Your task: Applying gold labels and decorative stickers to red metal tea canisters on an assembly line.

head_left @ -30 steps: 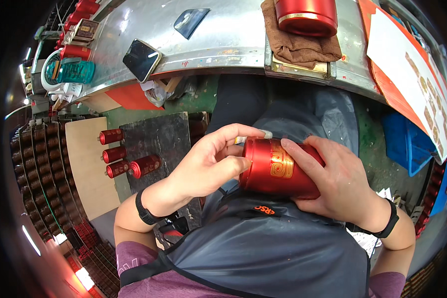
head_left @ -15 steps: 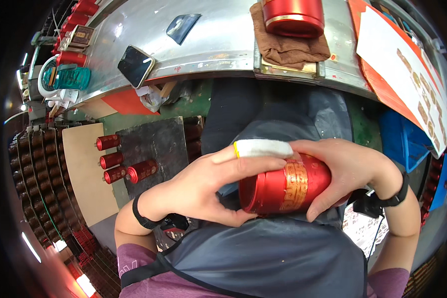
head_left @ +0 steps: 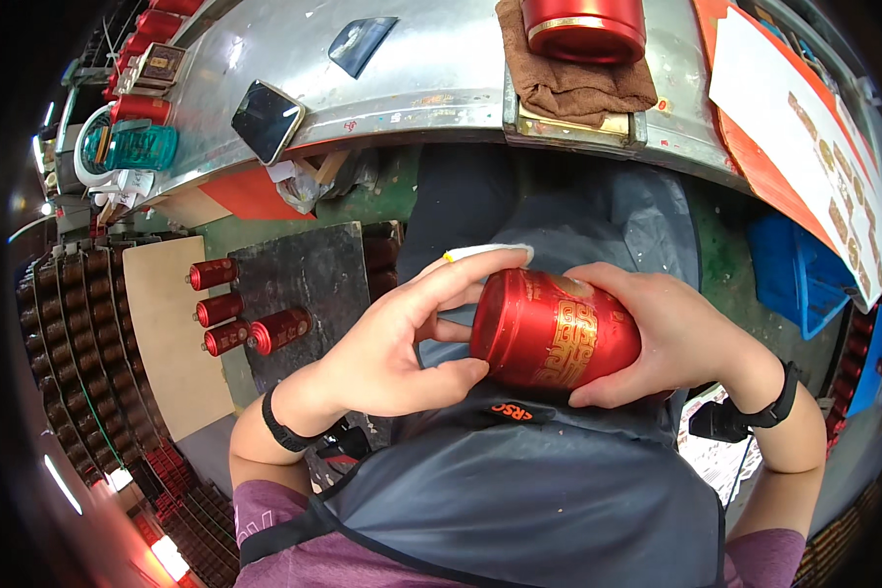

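A glossy red canister with a gold fret pattern is held on its side above my lap. Its right end sits in my right hand, thumb on the near side and fingers over the far side. At the canister's left end is my left hand, its thumb touching the near rim and other fingers against the end. The left index finger, wearing a white finger sleeve, stretches along the far side, raised off the canister. Part of the left fingers is hidden behind the canister.
Another red canister stands on a folded brown cloth on the metal bench. A phone lies near its edge. Several small red canisters lie at left beside a dark board. A blue bin stands right.
The canister has turned a little about its length and tilted, shifting its gold pattern. My left index finger has lifted off it, and my left hand has loosened toward the end.
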Demonstrator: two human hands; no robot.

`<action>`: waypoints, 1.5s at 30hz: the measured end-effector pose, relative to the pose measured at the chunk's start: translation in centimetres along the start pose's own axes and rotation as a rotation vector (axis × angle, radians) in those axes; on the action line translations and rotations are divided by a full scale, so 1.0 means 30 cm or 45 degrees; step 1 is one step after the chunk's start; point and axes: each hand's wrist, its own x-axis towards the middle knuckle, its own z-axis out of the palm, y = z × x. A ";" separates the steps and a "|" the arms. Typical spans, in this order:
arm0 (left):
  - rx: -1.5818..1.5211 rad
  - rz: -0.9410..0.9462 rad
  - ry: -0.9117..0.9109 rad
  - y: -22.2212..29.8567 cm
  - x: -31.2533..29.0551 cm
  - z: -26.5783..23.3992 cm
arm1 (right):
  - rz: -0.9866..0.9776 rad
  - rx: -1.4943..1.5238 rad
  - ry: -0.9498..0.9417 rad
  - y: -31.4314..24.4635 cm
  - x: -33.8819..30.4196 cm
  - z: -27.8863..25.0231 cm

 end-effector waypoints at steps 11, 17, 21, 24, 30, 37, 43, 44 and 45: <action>-0.109 -0.041 0.078 -0.024 0.016 0.022 | -0.008 -0.044 0.126 0.003 -0.014 0.028; -0.097 0.013 0.034 -0.035 0.017 0.015 | 0.033 -0.005 0.085 0.005 -0.013 0.026; -0.183 -0.067 0.062 -0.027 0.021 0.014 | 0.016 -0.051 0.120 -0.009 -0.023 0.041; -0.197 -0.036 0.075 -0.024 0.017 0.026 | -0.078 -0.099 0.260 -0.009 -0.031 0.063; -0.203 -0.018 0.074 -0.044 -0.002 0.031 | -0.114 -0.226 0.382 -0.035 -0.048 0.087; -0.187 -0.069 0.103 -0.037 0.018 0.033 | -0.161 -0.334 0.483 -0.041 -0.056 0.111; -0.184 -0.077 0.116 -0.032 -0.007 0.034 | -0.162 -0.367 0.483 -0.057 -0.050 0.117; -0.196 -0.080 0.118 -0.029 -0.004 0.037 | -0.170 -0.378 0.494 -0.056 -0.053 0.117; -0.208 -0.083 0.119 -0.027 -0.001 0.038 | -0.172 -0.378 0.494 -0.057 -0.056 0.118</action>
